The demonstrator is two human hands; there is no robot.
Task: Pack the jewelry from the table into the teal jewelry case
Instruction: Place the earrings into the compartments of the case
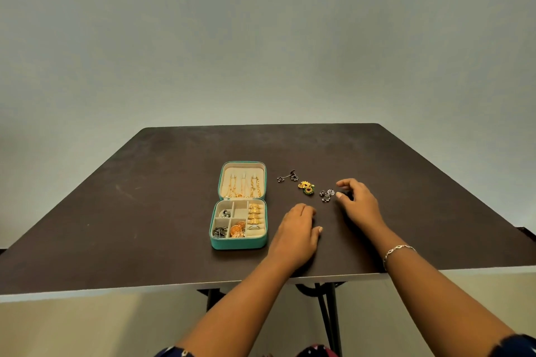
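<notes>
The teal jewelry case (239,243) lies open on the dark table (145,211), its cream compartments holding gold rings, orange earrings and dark pieces, with gold chains hung in the lid. To its right lie a dark silver earring pair (287,177), a gold and green earring pair (307,187) and a silver flower earring pair (327,194). My right hand (358,203) hovers just right of the silver flower pair, thumb and forefinger apart around it, holding nothing. My left hand (298,230) rests flat on the table right of the case.
The table's near edge (174,288) runs across the lower view, with black metal legs (327,316) beneath. A plain grey wall stands behind the table. A silver bracelet (398,251) sits on my right wrist.
</notes>
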